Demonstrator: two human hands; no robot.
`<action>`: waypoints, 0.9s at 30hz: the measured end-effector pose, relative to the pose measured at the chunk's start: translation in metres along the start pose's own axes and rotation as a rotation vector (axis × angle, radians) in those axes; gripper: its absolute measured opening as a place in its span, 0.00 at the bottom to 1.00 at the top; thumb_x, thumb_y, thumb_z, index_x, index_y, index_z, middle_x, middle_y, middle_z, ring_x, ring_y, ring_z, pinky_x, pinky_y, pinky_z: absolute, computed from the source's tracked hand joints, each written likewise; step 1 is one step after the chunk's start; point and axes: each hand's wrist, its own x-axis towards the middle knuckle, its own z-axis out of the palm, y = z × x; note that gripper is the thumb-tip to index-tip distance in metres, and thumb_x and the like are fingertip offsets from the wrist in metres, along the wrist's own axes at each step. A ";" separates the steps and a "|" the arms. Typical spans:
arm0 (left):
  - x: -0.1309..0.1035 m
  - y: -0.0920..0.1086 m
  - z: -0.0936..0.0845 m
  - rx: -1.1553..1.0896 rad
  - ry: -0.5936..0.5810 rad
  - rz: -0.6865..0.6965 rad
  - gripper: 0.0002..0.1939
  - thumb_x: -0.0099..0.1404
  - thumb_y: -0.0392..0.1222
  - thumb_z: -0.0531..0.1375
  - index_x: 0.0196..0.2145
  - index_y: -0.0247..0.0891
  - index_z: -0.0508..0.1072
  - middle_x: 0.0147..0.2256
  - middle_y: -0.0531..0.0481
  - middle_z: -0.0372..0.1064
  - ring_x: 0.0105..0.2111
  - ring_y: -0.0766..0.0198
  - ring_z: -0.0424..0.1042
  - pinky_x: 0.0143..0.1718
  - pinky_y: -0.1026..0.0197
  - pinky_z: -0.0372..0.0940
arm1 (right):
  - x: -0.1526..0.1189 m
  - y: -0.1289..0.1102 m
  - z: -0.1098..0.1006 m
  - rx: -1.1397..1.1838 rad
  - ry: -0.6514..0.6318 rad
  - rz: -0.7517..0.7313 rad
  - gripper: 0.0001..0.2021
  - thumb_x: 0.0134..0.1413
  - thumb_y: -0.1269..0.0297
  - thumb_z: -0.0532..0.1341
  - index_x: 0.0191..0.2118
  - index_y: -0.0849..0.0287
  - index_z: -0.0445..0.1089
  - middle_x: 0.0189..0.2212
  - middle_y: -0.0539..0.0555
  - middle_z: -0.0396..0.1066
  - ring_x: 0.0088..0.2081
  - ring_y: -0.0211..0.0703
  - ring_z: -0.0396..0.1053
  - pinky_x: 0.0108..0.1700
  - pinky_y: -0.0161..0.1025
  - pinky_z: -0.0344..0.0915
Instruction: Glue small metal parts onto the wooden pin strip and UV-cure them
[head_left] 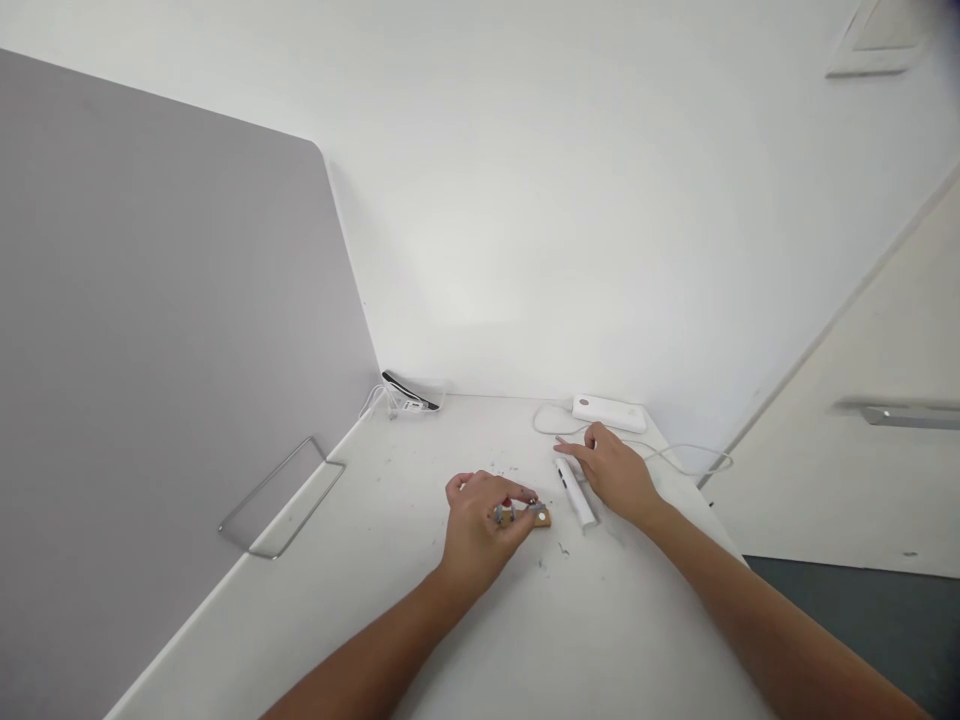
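Observation:
Over the middle of the white table my left hand is closed, its thumb and index finger pinching at a small brown strip. Small grey pieces and a white dot show on the strip; the fingers cover part of it. To the right, my right hand has its fingers drawn together, with the tips near the table. Whatever is between those tips is too small to make out. Just left of and below this hand lies a white pen-shaped device with dark buttons, apart from the strip.
A white power bank-like box with a white cable lies at the back right. In the back left corner stands a clear tray with a black-edged item and cables. A wire frame juts over the left edge beside a grey panel.

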 end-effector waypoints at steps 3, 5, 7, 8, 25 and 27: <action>0.000 0.004 -0.001 0.015 0.000 -0.009 0.08 0.57 0.31 0.68 0.31 0.45 0.79 0.34 0.56 0.83 0.37 0.57 0.76 0.57 0.44 0.52 | 0.000 0.005 0.003 0.055 0.001 0.015 0.19 0.66 0.69 0.58 0.58 0.42 0.74 0.41 0.53 0.64 0.36 0.42 0.65 0.29 0.35 0.55; -0.001 0.005 -0.002 0.017 -0.007 -0.008 0.09 0.57 0.31 0.68 0.31 0.45 0.78 0.34 0.56 0.83 0.38 0.56 0.77 0.57 0.44 0.52 | -0.001 0.007 0.003 0.121 -0.007 0.047 0.19 0.64 0.70 0.59 0.57 0.45 0.73 0.42 0.53 0.65 0.34 0.41 0.66 0.29 0.35 0.57; -0.001 0.004 -0.002 0.020 -0.016 -0.009 0.09 0.57 0.31 0.67 0.31 0.46 0.78 0.34 0.57 0.83 0.38 0.56 0.77 0.56 0.44 0.52 | -0.002 0.009 0.003 0.178 -0.008 0.086 0.17 0.63 0.70 0.58 0.54 0.48 0.73 0.43 0.52 0.65 0.31 0.39 0.66 0.28 0.36 0.59; -0.001 0.004 -0.002 0.021 -0.020 -0.012 0.09 0.57 0.31 0.67 0.31 0.46 0.78 0.34 0.57 0.83 0.38 0.56 0.77 0.56 0.43 0.51 | -0.002 0.009 0.002 0.199 0.002 0.105 0.15 0.64 0.69 0.58 0.53 0.49 0.73 0.43 0.52 0.66 0.30 0.38 0.66 0.28 0.36 0.59; 0.001 0.001 -0.001 0.070 -0.059 -0.024 0.06 0.58 0.34 0.69 0.31 0.45 0.78 0.33 0.56 0.82 0.38 0.55 0.77 0.54 0.43 0.53 | -0.035 -0.069 -0.050 0.908 -0.159 -0.062 0.13 0.61 0.66 0.64 0.51 0.50 0.69 0.45 0.54 0.70 0.43 0.45 0.70 0.42 0.42 0.71; 0.000 -0.001 -0.001 0.069 -0.062 -0.014 0.07 0.58 0.34 0.69 0.32 0.46 0.78 0.33 0.57 0.82 0.38 0.56 0.77 0.55 0.43 0.52 | -0.035 -0.071 -0.046 0.944 -0.152 -0.027 0.10 0.63 0.66 0.64 0.49 0.50 0.70 0.43 0.53 0.71 0.42 0.44 0.70 0.41 0.42 0.70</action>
